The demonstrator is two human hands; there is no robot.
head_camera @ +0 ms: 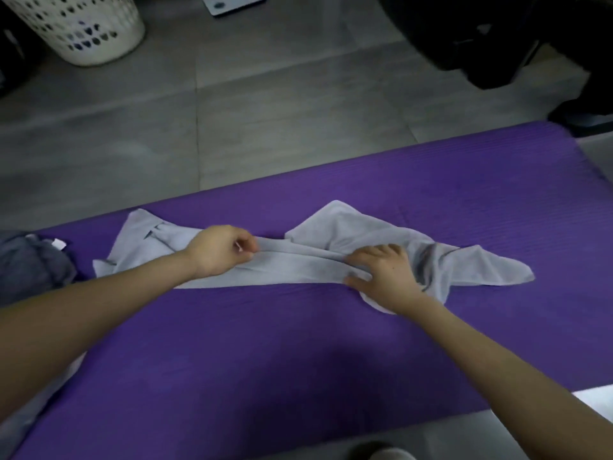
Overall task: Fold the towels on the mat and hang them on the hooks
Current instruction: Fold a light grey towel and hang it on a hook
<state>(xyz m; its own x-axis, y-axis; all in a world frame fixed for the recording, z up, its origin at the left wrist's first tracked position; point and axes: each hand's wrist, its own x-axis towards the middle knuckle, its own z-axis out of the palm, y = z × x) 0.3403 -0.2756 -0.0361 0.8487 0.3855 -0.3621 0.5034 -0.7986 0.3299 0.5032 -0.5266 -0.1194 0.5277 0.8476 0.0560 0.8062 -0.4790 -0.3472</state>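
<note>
A light grey towel (308,260) lies crumpled and stretched sideways across the purple mat (298,353). My left hand (222,250) pinches a fold of the towel near its middle, fingers curled. My right hand (381,273) grips the bunched cloth further right, its thumb tucked under a fold. The towel's right corner points out flat towards the mat's right side. A darker blue-grey towel (33,263) sits bunched at the mat's left edge. No hooks are in view.
A white perforated laundry basket (83,28) stands on the grey tiled floor at the far left. Dark objects (497,38) fill the far right corner. A white scale (232,3) lies at the top edge. More pale cloth (23,423) lies under my left forearm.
</note>
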